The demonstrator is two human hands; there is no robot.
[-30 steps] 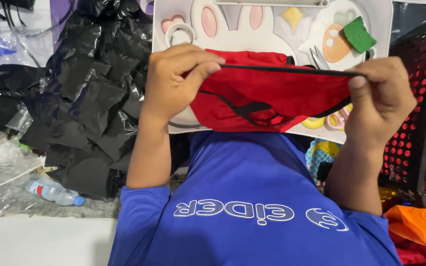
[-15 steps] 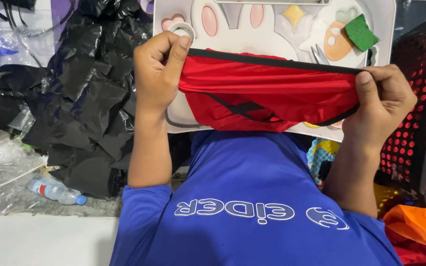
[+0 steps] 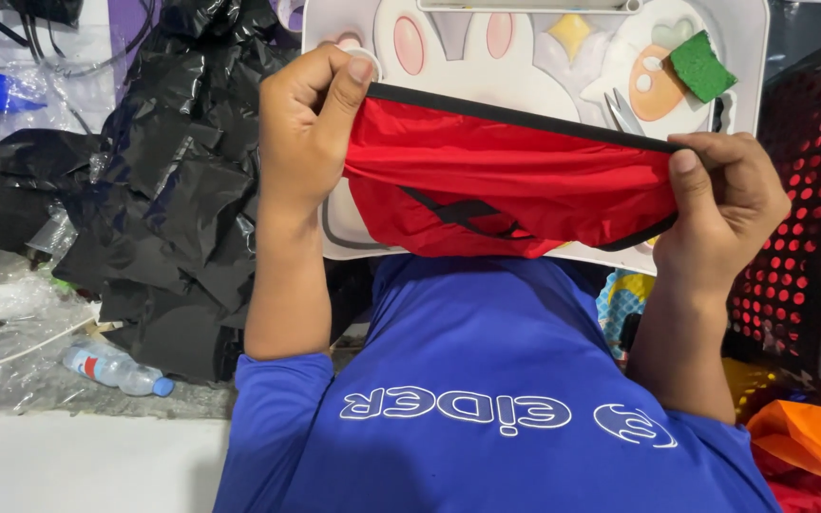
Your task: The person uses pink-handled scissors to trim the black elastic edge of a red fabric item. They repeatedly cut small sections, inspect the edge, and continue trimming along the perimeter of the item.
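1. A white printed board (image 3: 525,57) lies flat at 12 o'clock, with pale pink ovals, a yellow diamond shape and an orange-and-white figure on it. A green sponge square (image 3: 702,65) sits at its 1 o'clock corner.
2. A heap of black plastic bags (image 3: 173,199) fills the 10 o'clock side. A clear plastic bottle (image 3: 111,369) with a blue cap lies on its side at 8 o'clock, on crinkled clear wrap.
3. A black perforated basket (image 3: 805,247) stands at 3 o'clock, and an orange fabric (image 3: 814,437) shows at 4 o'clock.
4. The red garment (image 3: 505,185), trimmed with a black band along its top edge, is stretched in front of the board at centre. Its long axis runs from 10 o'clock down to 3 o'clock, and the loose body sags toward 6 o'clock.
5. The left hand (image 3: 306,133) is raised with the forearm upright, fingers curled together and thumb pressed down, clamped on the band's left end.
6. The right hand (image 3: 724,204) sits lower, forearm angled inward, fingers folded over and thumb pinching the band's right end.
7. A blue shirt (image 3: 496,380) with white print fills the 6 o'clock foreground.
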